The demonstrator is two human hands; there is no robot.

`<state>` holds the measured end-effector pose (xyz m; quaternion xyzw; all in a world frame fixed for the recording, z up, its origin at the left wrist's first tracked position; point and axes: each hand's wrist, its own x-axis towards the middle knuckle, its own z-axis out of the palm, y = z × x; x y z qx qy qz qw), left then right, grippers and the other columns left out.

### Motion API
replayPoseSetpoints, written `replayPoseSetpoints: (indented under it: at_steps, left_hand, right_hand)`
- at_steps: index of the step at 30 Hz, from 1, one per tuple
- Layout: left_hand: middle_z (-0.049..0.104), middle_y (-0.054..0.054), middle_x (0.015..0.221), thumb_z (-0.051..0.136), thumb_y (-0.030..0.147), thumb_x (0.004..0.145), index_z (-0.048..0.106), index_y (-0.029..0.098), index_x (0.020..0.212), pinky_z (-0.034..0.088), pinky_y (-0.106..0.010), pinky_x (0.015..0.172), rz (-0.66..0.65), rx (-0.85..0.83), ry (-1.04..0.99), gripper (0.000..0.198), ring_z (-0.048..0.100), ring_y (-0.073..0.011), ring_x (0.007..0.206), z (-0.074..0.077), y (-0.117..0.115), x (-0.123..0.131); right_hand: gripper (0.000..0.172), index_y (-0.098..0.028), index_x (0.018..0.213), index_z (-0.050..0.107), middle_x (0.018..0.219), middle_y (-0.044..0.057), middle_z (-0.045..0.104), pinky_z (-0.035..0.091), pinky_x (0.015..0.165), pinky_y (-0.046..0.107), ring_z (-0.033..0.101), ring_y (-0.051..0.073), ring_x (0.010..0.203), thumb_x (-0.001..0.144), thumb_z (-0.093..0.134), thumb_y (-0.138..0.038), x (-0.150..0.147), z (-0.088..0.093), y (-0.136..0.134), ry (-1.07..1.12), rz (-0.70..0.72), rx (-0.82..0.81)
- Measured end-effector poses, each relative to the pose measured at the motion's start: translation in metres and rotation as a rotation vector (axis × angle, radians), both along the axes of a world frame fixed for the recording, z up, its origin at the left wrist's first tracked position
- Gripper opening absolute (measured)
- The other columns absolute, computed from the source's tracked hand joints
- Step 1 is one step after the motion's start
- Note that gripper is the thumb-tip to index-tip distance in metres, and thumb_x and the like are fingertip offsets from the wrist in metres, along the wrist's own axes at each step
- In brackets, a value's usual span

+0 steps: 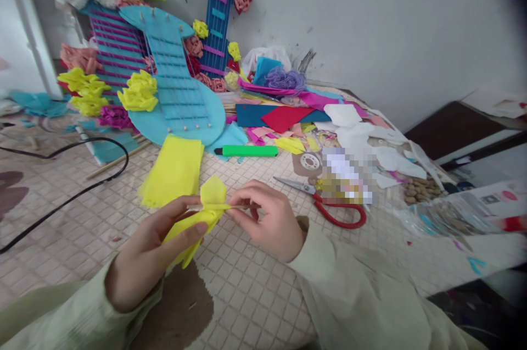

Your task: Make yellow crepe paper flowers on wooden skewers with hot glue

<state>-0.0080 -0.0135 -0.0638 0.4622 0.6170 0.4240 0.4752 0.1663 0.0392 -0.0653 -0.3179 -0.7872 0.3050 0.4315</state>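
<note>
My left hand [150, 243] pinches a folded piece of yellow tissue-like sheet [190, 229] between thumb and fingers; its loose ends hang below the thumb. A thin stick [241, 207] lies level across the upper part of the sheet, with a yellow flap [213, 192] standing above it. The fingertips of my right hand [269, 221] are closed on the stick's right end. Just behind my left hand lies a stack of yellow sheets [175, 166]. Scissors with red handles [340, 215] rest to the right of my right hand, and a green marker [249, 150] lies beyond both hands.
A light blue guitar-shaped board [175, 86] with strings and yellow paper flowers [138, 90] leans at the back left. A black cable [78, 193] curves across the left. Red and blue sheets [284, 116], white scraps [354, 133] and a plastic bag of discs [444, 215] lie rightward.
</note>
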Motion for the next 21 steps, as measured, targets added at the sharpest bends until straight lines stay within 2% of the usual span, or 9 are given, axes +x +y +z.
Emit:
replayPoseSetpoints:
  at_steps: [4,9,15,21]
  left_hand:
    - [0.064,0.001,0.093,0.063,0.032,0.066,0.059,0.025,0.089,0.047,-0.023,0.074,0.011,0.049,-0.055,0.025,0.058,-0.0166,0.09,-0.003,0.0,0.0]
    - [0.062,0.002,0.078,0.059,0.033,0.07,0.056,0.023,0.091,0.048,-0.022,0.053,-0.105,-0.055,-0.151,0.024,0.062,-0.0142,0.061,0.002,-0.001,0.002]
    - [0.057,0.005,0.066,0.06,0.032,0.067,0.053,0.022,0.091,0.042,-0.018,0.044,0.004,-0.086,-0.138,0.027,0.057,-0.0109,0.054,0.015,-0.003,0.012]
    - [0.062,0.002,0.076,0.063,0.032,0.062,0.056,0.022,0.087,0.043,-0.018,0.044,0.032,-0.053,-0.113,0.028,0.056,-0.0097,0.053,0.012,-0.002,0.011]
  right_hand:
    - [0.005,-0.015,0.077,0.056,0.073,0.001,0.057,0.04,0.05,0.02,0.05,0.009,0.062,0.073,0.059,-0.014,0.0,-0.001,0.0,0.012,0.012,-0.031]
    - [0.005,-0.015,0.076,0.057,0.074,0.002,0.057,0.04,0.049,0.02,0.049,0.009,0.06,0.073,0.059,-0.014,0.0,0.0,0.001,0.017,0.016,-0.04]
    - [0.006,-0.016,0.075,0.058,0.072,0.001,0.058,0.042,0.051,0.021,0.051,0.01,0.063,0.071,0.061,-0.012,-0.001,0.002,0.001,0.021,0.007,-0.028]
    - [0.007,-0.017,0.074,0.059,0.071,0.0,0.058,0.043,0.052,0.021,0.052,0.011,0.063,0.07,0.062,-0.012,-0.001,0.001,0.001,0.023,-0.018,-0.015]
